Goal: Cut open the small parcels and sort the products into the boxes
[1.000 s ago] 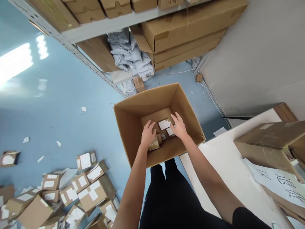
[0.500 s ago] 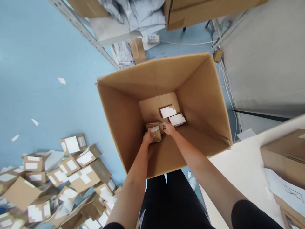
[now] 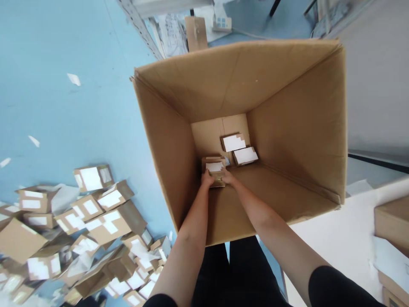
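Observation:
Both my arms reach down into a tall, open cardboard carton [image 3: 297, 119]. Near its floor my left hand [image 3: 207, 178] grips the left side of a small cardboard box [image 3: 217, 179] with a white label on top. My right hand [image 3: 228, 176] grips the right side of that same box. Just behind it is another small brown box [image 3: 207, 160], partly hidden. Two more white-labelled boxes lie deeper in the carton: an upper one [image 3: 234, 142] and a lower one [image 3: 245, 156].
A heap of labelled parcels [image 3: 111, 221] spreads over the blue floor [image 3: 64, 136] at left. A power strip [image 3: 222, 24] lies beyond the carton. At right stand a white surface [image 3: 322, 238] and brown boxes [image 3: 393, 221]; a metal shelf post [image 3: 140, 27] rises at upper left.
My right hand has moved left and down from beside the rear box to the right side of the held box. The view has shifted, and the carton looks larger.

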